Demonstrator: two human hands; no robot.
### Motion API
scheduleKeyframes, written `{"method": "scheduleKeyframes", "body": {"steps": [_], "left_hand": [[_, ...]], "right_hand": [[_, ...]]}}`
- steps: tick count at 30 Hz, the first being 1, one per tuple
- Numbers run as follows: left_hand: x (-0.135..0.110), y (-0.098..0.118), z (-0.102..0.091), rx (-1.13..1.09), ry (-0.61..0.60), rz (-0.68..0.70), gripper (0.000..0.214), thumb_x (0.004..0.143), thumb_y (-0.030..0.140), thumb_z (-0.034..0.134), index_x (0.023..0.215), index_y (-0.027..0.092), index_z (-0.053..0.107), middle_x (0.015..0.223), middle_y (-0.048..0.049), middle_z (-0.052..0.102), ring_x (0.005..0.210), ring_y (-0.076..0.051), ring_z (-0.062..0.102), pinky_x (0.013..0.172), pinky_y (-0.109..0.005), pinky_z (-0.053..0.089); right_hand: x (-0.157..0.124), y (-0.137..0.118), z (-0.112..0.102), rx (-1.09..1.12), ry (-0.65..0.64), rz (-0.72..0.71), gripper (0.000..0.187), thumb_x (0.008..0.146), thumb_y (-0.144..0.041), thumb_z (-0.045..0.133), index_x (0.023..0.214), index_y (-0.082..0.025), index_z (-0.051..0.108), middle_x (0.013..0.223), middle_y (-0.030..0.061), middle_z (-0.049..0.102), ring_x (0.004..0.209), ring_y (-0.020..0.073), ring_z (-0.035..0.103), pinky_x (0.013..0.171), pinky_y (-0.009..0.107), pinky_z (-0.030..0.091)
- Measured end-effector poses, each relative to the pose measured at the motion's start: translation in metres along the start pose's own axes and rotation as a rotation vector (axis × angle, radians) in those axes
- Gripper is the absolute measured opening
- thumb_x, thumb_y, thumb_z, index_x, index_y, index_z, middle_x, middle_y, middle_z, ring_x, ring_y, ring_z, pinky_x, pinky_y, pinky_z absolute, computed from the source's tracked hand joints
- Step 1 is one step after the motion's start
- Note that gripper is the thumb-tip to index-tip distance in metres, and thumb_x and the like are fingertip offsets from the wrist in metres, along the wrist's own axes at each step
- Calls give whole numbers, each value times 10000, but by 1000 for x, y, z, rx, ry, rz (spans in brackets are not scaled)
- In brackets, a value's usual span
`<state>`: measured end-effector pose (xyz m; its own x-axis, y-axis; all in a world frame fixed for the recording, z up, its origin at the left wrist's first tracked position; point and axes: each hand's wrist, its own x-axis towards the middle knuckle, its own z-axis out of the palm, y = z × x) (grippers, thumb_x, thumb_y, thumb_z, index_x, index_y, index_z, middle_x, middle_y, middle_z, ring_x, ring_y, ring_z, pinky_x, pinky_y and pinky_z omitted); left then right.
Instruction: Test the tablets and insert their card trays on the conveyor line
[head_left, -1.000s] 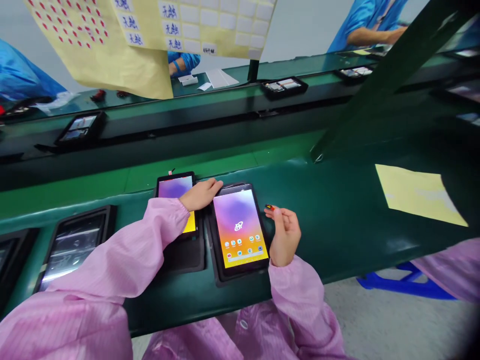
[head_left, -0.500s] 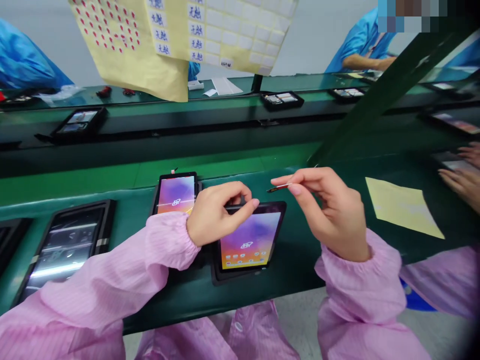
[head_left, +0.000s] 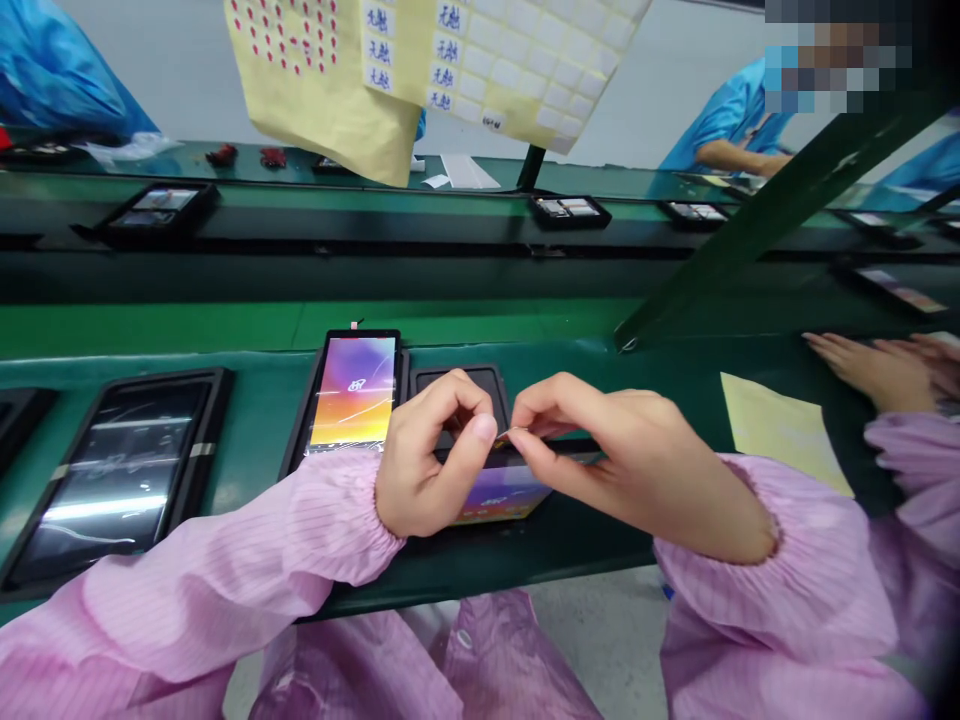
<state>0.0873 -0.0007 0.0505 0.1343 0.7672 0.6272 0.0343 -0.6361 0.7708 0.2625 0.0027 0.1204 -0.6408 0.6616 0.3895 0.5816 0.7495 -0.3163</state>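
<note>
In the head view a tablet point(head_left: 504, 496) with a lit purple-and-orange screen is tipped up at the table's front edge. My left hand point(head_left: 439, 465) is closed around its upper edge, thumb and fingertips at the rim. Close beside it, my right hand point(head_left: 615, 450) pinches a small thin strip point(head_left: 505, 437) between thumb and index finger, at the tablet's upper edge. The strip is mostly hidden by my fingers, so I cannot tell whether it touches the tablet. Behind my hands lies a black tray point(head_left: 491, 380).
Left of my hands another lit tablet point(head_left: 355, 390) lies in a black tray. Farther left is a dark-screened tablet point(head_left: 124, 470) in its tray. A yellow sheet point(head_left: 780, 430) and a co-worker's hands point(head_left: 877, 370) are at right. A green post point(head_left: 720, 255) slants upward beyond.
My right hand has come left with the strip, up to the tablet's upper edge and my left hand. The tablet is tipped more steeply, and the tray behind it now shows.
</note>
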Motion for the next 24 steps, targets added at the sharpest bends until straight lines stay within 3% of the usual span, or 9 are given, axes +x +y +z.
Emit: {"method": "scheduleKeyframes", "body": {"steps": [6, 12, 24], "left_hand": [[-3, 4, 2, -9, 21, -9, 179, 943, 262, 458, 792, 182, 509, 701, -8, 487, 623, -113, 453, 558, -283, 363], [-5, 5, 3, -27, 29, -1, 183, 946, 265, 446, 795, 184, 508, 701, -9, 489, 627, -119, 456, 567, -295, 364], [-4, 4, 4, -15, 67, 9, 189, 947, 262, 448, 784, 183, 504, 698, -2, 484, 633, -114, 452, 564, -289, 347]], "right_hand": [[-1, -3, -6, -2, -1, -34, 60, 911, -232, 521, 852, -220, 519, 695, -53, 682, 542, 85, 651, 473, 173, 441], [1, -3, -7, 29, -124, -41, 70, 918, -251, 527, 858, -230, 557, 674, -53, 679, 523, 92, 630, 466, 188, 423], [-2, 7, 14, 214, -63, -139, 145, 960, -207, 487, 832, -191, 555, 772, 6, 638, 672, 96, 590, 599, 197, 445]]}}
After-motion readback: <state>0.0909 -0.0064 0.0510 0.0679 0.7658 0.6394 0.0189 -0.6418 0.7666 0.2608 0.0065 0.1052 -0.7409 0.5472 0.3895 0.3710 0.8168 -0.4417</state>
